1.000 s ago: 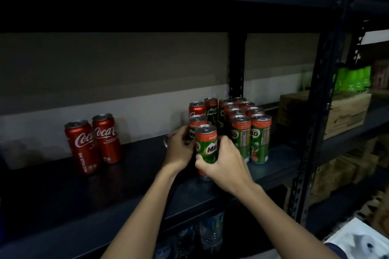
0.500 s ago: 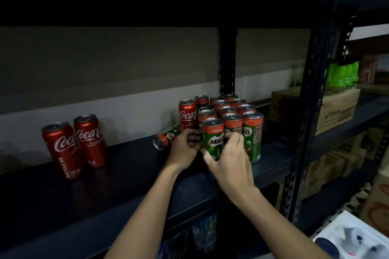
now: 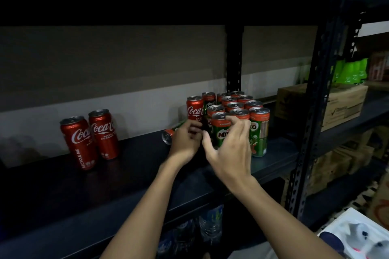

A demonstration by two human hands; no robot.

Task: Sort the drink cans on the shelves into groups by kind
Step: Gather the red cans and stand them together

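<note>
Two red Coca-Cola cans [image 3: 90,139] stand together at the left of the dark shelf [image 3: 136,166]. A third Coca-Cola can [image 3: 194,109] stands at the left edge of a tight block of green Milo cans [image 3: 237,105]. My right hand [image 3: 229,147] is spread around the front Milo can [image 3: 221,134], fingers over its rim and thumb just off its left side. Another Milo can [image 3: 168,135] lies on its side. My left hand [image 3: 185,143] covers that can's body with curled fingers, and the grip is hidden.
A black perforated upright [image 3: 311,111] stands right of the cans. Cardboard boxes [image 3: 336,103] and green bottles [image 3: 351,71] fill the neighbouring shelf. Water bottles [image 3: 210,223] stand on the shelf below. The shelf above overhangs close over the cans.
My right hand pushed the front Milo can back against the block, stood it there and loosened its fingers. My left hand stayed on the lying can.
</note>
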